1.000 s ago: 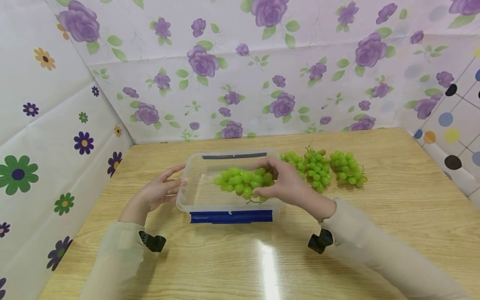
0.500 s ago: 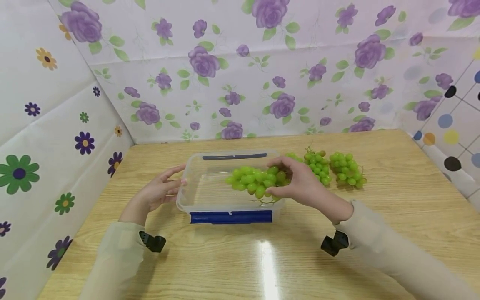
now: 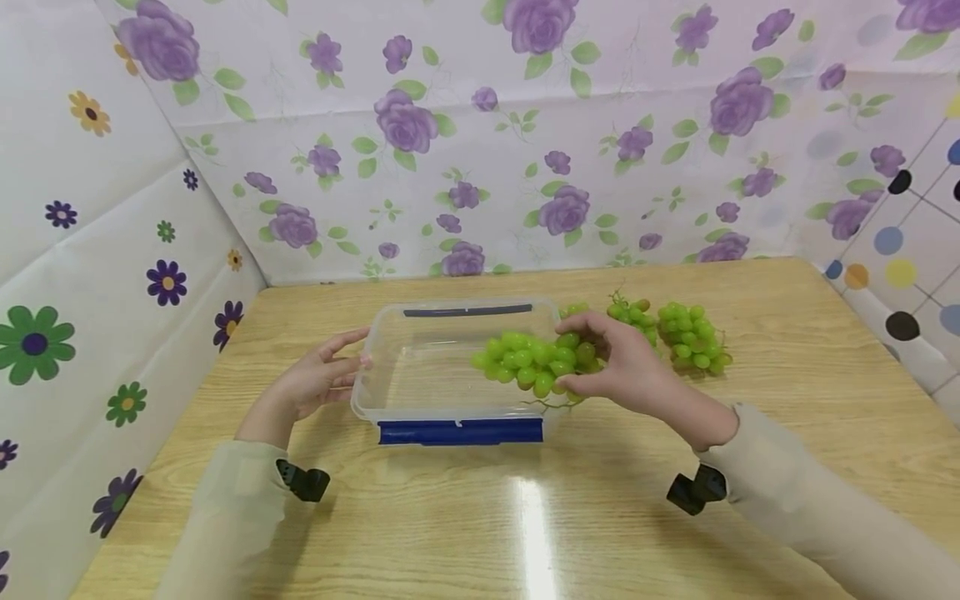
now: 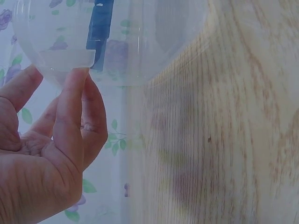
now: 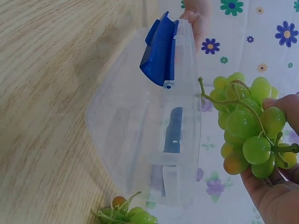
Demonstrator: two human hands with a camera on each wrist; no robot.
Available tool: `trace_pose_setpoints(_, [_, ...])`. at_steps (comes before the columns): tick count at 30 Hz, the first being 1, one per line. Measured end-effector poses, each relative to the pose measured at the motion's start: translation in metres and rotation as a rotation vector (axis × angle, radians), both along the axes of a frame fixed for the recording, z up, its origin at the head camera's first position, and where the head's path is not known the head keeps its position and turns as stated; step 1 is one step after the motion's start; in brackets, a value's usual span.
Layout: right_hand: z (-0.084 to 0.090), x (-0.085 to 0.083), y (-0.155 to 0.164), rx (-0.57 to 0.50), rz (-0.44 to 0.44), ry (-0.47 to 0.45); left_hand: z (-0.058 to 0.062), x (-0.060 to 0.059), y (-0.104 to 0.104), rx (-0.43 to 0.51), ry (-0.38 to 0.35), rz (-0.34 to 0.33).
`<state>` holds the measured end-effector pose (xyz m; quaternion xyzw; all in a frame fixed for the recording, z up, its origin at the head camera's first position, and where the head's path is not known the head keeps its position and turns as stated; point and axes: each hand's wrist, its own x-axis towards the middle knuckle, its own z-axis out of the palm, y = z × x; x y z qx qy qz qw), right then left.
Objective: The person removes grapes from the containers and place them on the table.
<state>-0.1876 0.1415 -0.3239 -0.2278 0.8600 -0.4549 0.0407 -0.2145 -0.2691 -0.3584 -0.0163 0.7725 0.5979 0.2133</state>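
A clear plastic food container (image 3: 386,400) with blue latches stands on the table. My left hand (image 3: 317,383) is at its left end, relaxed fingertips touching the rim by a clear tab (image 4: 70,59), palm facing the box. Thumb and fingers of my right hand (image 3: 633,367) grip one end of a bunch of green grapes (image 3: 528,360). That bunch hangs over the container's right side, stem toward me. In the right wrist view the grapes (image 5: 245,123) are above the level of the rim, with a curved stem sticking out.
Bunches of green grapes lie on the table right of the container: one far right (image 3: 692,337), one beside it (image 3: 633,315) partly behind my right hand, one mostly hidden (image 3: 573,310). A flowered sheet (image 3: 495,150) stands behind the wooden table (image 3: 450,517).
My right hand has moved to the right with the bunch of grapes, from over the container's middle to its right side. The left hand and the container have stayed in place.
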Motion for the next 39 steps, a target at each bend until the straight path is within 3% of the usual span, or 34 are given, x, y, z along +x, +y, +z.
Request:
trace_pose_setpoints(7, [-0.004, 0.003, 0.011, -0.002, 0.015, -0.015, 0.001, 0.001, 0.0, -0.005, 0.007, -0.006])
trace_pose_setpoints(14, [-0.004, 0.008, 0.023, 0.027, -0.016, 0.02, 0.0, 0.001, -0.001, -0.006, 0.009, -0.013])
trace_pose_setpoints(22, [-0.01, 0.013, 0.036, 0.008, -0.058, 0.001, -0.002, -0.001, -0.003, 0.003, 0.01, -0.013])
trace_pose_setpoints(39, [-0.026, 0.018, 0.065, -0.078, -0.013, 0.023, -0.001, -0.001, -0.001, 0.001, 0.007, -0.004])
